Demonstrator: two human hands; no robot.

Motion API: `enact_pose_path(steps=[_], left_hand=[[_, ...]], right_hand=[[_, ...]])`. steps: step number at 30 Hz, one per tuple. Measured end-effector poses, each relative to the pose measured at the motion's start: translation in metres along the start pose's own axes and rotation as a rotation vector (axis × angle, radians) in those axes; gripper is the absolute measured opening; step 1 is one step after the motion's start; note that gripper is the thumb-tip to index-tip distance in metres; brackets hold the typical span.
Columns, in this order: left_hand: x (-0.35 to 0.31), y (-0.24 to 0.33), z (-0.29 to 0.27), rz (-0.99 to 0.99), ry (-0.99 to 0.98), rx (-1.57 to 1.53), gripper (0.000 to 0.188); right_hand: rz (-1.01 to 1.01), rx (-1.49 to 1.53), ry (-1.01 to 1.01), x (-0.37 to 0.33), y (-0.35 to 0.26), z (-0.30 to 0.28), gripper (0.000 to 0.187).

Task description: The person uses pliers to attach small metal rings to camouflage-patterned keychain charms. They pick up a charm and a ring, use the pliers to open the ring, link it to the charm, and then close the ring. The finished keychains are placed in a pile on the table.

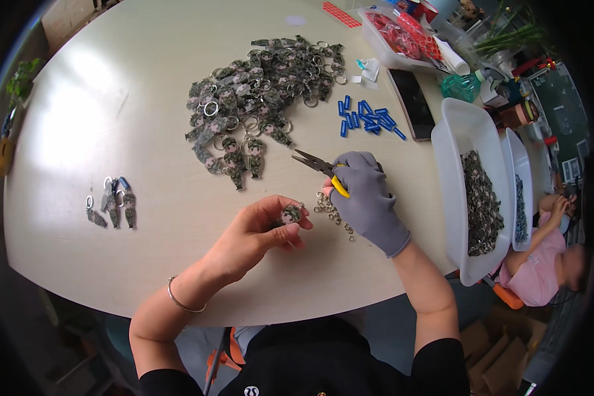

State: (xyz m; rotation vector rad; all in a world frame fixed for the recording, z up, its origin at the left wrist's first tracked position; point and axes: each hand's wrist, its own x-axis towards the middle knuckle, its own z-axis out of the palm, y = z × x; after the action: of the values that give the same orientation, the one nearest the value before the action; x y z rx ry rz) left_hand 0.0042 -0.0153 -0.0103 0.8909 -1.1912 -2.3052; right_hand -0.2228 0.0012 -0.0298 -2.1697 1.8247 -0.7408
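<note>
Left hand [254, 234] bare, pinching camouflage figure charm [291, 214], gloved right hand [366, 198] gripping yellow-handled pliers [320, 168], loose split rings [330, 210] between them on worktop [125, 112], near its front edge.

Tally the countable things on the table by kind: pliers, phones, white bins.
Pliers, in the gloved right hand: 1
Phone: 1
White bins: 3
Total: 5
The left hand holds one camouflage keychain figure.

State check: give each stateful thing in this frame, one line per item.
Left bare hand: pinching one small camouflage figure charm.
Right grey-gloved hand: gripping yellow-handled pliers, jaws nearly closed, empty.
Large white plastic tray: part-filled with charms.
Black phone: screen dark, lying flat.
</note>
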Motion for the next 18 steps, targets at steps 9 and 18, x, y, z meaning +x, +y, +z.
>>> enact_pose_path(steps=[9, 18], left_hand=[[-0.002, -0.009, -0.001, 0.077, 0.063, 0.04, 0.024], [-0.004, -0.005, 0.007, 0.083, 0.101, 0.069, 0.029]], right_hand=[[-0.063, 0.132, 0.018, 0.0, -0.008, -0.009, 0.013], [-0.288, 0.228, -0.058, -0.008, -0.04, -0.031, 0.019]])
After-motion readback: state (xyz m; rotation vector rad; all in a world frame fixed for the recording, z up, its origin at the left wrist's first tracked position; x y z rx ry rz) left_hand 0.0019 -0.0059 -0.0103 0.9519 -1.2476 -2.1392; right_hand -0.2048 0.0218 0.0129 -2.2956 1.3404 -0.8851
